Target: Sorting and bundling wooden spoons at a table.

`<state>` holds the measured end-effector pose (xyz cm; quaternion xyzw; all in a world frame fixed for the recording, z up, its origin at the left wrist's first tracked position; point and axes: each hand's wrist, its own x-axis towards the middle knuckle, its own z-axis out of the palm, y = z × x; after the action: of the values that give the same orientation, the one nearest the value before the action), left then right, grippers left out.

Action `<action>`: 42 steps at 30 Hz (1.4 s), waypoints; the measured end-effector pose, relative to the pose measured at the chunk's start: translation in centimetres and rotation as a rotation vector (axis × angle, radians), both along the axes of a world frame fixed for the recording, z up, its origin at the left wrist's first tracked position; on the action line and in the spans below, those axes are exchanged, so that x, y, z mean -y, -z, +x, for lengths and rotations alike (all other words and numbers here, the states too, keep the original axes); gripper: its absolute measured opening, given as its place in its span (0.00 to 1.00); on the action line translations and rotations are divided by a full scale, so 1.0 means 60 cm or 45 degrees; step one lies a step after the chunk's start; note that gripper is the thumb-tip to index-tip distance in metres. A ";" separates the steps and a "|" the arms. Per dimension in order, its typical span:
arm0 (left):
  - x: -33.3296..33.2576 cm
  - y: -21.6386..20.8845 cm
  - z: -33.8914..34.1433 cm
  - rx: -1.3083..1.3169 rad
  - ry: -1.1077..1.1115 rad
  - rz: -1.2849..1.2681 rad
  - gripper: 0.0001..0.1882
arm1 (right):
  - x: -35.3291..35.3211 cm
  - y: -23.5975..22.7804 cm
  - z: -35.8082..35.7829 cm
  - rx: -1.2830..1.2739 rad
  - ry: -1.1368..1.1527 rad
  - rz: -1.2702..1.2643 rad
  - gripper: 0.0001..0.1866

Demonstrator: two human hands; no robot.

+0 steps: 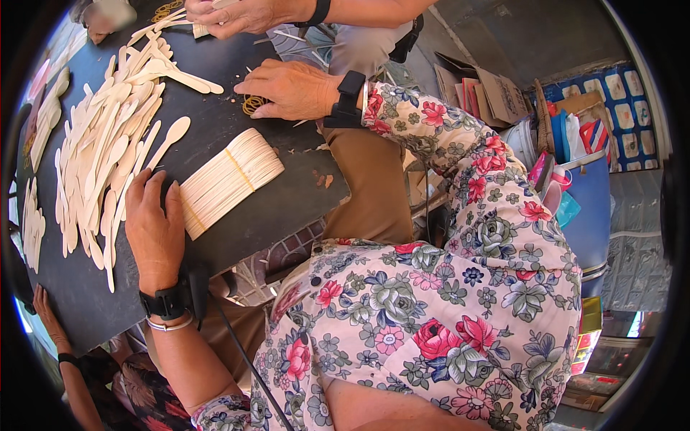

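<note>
A neat stack of flat wooden spoons, with a yellow rubber band around its middle, lies on the black table. My left hand cups the near end of the stack, thumb and fingers pressed against it. My right hand lies palm down farther back on the table. Its fingertips touch a small heap of yellow rubber bands. Both wrists carry black straps, and my sleeves are flowered.
A large loose pile of wooden spoons covers the table's left side. Another person's hands work with spoons at the far edge; a third person's hand rests at the lower left edge. Cardboard and a blue container stand to the right.
</note>
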<state>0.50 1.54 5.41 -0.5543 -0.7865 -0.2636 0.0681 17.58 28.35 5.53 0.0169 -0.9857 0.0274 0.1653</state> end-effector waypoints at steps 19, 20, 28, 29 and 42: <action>0.019 -0.046 0.028 0.238 0.212 -0.038 0.26 | 0.052 -0.008 0.040 -0.086 -0.078 -0.082 0.20; 0.021 -0.043 0.027 0.235 0.211 -0.039 0.26 | 0.062 -0.010 0.039 -0.090 -0.079 -0.083 0.20; 0.018 -0.026 0.028 0.136 0.302 -0.131 0.43 | 0.110 -0.011 0.022 0.036 -0.246 -0.224 0.38; 0.014 -0.026 0.030 0.137 0.307 -0.126 0.43 | 0.108 -0.010 0.022 0.081 -0.220 -0.251 0.39; 0.000 -0.035 0.018 0.103 0.133 0.272 0.36 | 0.062 -0.023 -0.007 -0.282 -0.020 -0.331 0.38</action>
<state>1.59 1.56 7.54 -0.5730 -0.7261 -0.3713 0.0813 17.15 24.63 6.90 0.0058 -0.9495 0.1540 0.2734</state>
